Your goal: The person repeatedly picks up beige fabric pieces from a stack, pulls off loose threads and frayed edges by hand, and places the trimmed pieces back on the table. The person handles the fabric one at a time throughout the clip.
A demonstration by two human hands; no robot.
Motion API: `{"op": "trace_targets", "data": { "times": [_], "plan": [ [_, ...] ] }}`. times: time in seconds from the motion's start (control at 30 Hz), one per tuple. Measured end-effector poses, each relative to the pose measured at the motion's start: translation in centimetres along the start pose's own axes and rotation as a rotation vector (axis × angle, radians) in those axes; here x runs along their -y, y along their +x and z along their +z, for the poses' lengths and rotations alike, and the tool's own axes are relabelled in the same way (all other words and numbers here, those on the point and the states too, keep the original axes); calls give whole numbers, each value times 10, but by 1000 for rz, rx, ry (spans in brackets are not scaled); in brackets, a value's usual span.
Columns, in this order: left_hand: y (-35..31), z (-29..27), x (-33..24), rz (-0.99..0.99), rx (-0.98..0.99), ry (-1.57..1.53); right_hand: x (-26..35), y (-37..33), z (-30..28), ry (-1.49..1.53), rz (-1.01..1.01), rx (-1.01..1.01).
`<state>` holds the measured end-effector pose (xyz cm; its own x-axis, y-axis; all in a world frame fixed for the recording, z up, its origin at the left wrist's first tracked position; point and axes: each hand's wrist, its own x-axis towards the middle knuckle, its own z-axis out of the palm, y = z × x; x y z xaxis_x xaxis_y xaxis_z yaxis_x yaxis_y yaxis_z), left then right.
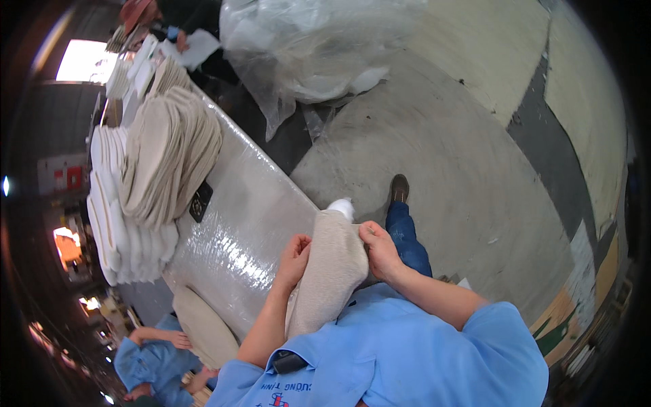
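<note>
In front of my body is a beige fabric cushion cover (330, 268), with white padding (343, 206) poking out of its far end. My left hand (294, 260) is closed on the cover's left side, fingers curled against the cloth. The cover's upper right edge is pinched by my right hand (381, 249), thumb and fingers together. The cover's lower end reaches my blue shirt.
A plastic-wrapped table (234, 203) lies to my left, bearing stacked beige covers (169, 152), white pads (112, 217) and a small black object (201, 201). A co-worker (152, 356) handles a beige piece (203, 322) at lower left. A large plastic bag (305, 54) stands ahead.
</note>
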<state>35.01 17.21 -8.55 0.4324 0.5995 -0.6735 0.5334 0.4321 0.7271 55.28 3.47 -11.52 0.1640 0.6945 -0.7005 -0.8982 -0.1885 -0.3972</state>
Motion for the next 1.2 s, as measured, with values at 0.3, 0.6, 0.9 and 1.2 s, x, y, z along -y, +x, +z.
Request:
{"op": "trace_targets", "data": {
  "times": [0.3,0.6,0.9,1.2],
  "plan": [
    [-25,-1,-21,-214,145,284,27,-19,10,-133,163,-216],
    [-18,17,-11,-69,155,-252,17,-15,18,-222,241,-197],
    [2,5,-28,-49,139,-82,14,-9,15,-256,248,-183],
    [11,22,-52,169,21,42,15,-6,8,-277,254,-205]
  ]
}}
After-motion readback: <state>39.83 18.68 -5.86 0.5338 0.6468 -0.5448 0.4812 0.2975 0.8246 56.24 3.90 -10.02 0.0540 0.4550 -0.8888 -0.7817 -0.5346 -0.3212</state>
